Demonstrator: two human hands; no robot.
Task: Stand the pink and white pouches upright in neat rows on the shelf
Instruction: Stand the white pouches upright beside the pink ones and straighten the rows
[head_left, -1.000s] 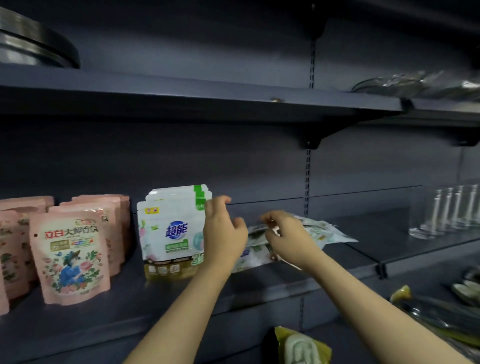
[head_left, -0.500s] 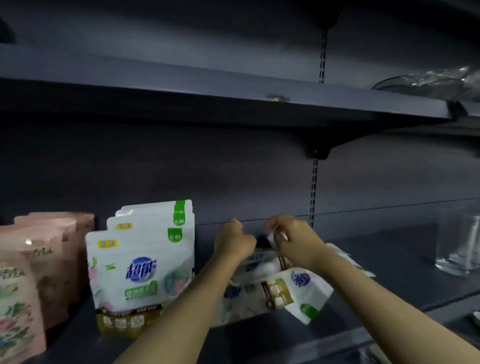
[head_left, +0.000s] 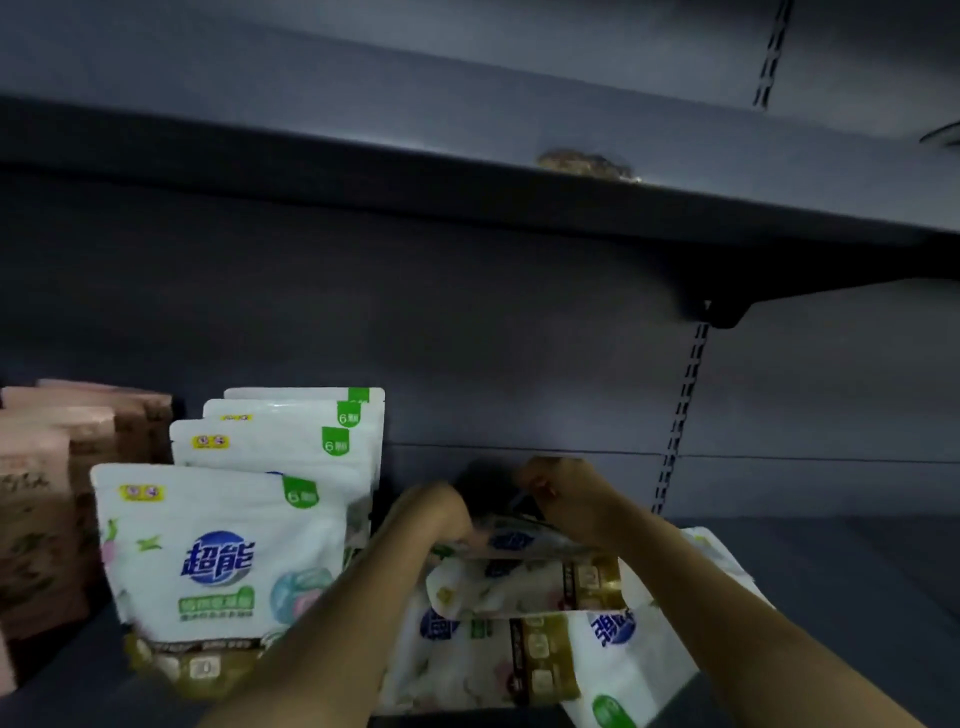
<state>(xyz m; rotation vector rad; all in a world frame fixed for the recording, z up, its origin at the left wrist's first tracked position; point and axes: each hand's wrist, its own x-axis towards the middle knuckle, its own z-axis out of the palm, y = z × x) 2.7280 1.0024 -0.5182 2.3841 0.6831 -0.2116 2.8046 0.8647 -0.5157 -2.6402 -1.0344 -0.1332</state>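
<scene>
Your left hand (head_left: 441, 512) and right hand (head_left: 566, 499) both grip topmost flat white pouch (head_left: 524, 540) on heap mid-shelf (head_left: 831, 571). Step: lifting it. Next: stand it upright beside white row (head_left: 223, 561); pink pouches (head_left: 47, 499) at left end.

Prob. shop; slotted-upright shelving (head_left: 680, 415) w/ faced pouches (head_left: 218, 561)

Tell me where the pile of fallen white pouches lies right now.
In the head view the fallen white pouches lie flat at lower centre of the shelf, right of the upright white row, beneath the left hand and right hand.
</scene>
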